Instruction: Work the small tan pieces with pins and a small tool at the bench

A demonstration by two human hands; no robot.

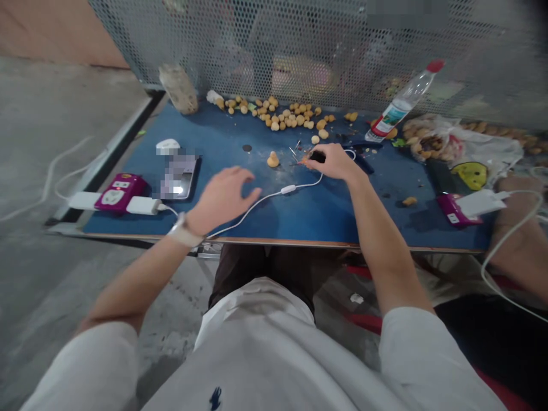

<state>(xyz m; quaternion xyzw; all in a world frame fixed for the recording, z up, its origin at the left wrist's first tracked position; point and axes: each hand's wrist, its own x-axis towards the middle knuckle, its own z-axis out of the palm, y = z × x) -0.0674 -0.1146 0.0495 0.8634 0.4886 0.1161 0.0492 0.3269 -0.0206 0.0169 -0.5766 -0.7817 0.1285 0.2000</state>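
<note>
My left hand [225,197] hovers over the blue tabletop with nothing in it, its fingers curved and the thumb apart. It is near a white cable [265,198] with an inline switch [288,189]. My right hand [331,161] is closed at the fingertips around something dark, largely hidden by the fingers. Thin metal pieces [295,152] and orange-brown bits lie just left of those fingertips. A small gourd-shaped tan piece [273,160] stands upright between the hands. Behind my right hand lies a dark-blue-handled tool [363,162], partly covered.
Many tan gourd-like pieces [291,119] line the back, below a perforated metal screen [240,51]. A bottle [394,114] leans at right, near a plastic bag [432,137]. Purple power blocks [122,193] and a phone [184,180] are left. Another person's arm [520,228] rests right.
</note>
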